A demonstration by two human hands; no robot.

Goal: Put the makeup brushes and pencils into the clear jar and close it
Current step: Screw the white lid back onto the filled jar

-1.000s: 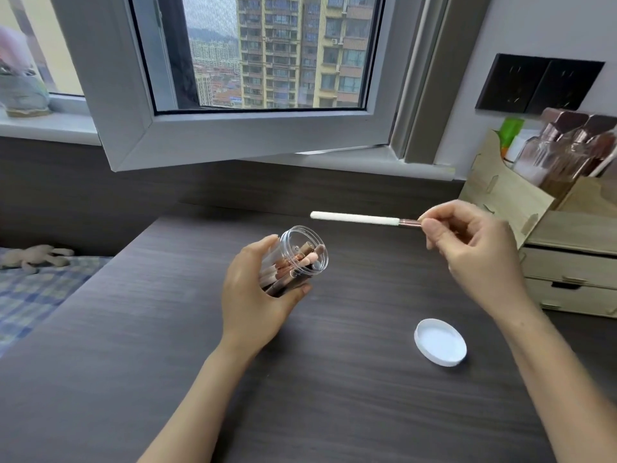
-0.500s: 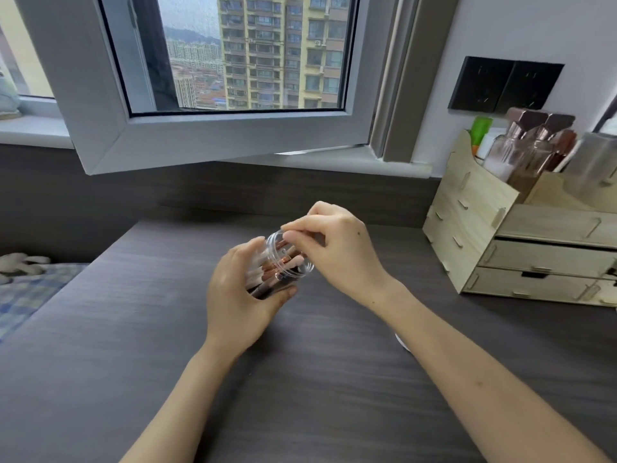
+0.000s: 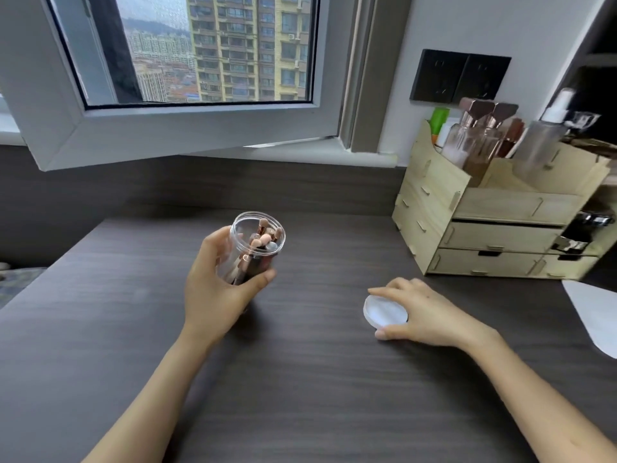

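Observation:
My left hand (image 3: 213, 289) holds the clear jar (image 3: 255, 242) upright above the dark desk, its mouth open. Several makeup brushes and pencils (image 3: 262, 243) stand inside it, tips up. To the right, my right hand (image 3: 420, 312) rests on the desk with thumb and fingers closed around the rim of the round white lid (image 3: 384, 312). The lid is tilted up off the desk on its left side.
A wooden drawer organiser (image 3: 494, 222) with bottles stands at the back right of the dark desk (image 3: 300, 379). A white sheet (image 3: 597, 315) lies at the right edge. An open window sash (image 3: 167, 128) juts over the desk's back edge.
The white-handled brush went from my right hand into the jar. My right hand then left the jar's mouth, moved down right and took hold of the lid.

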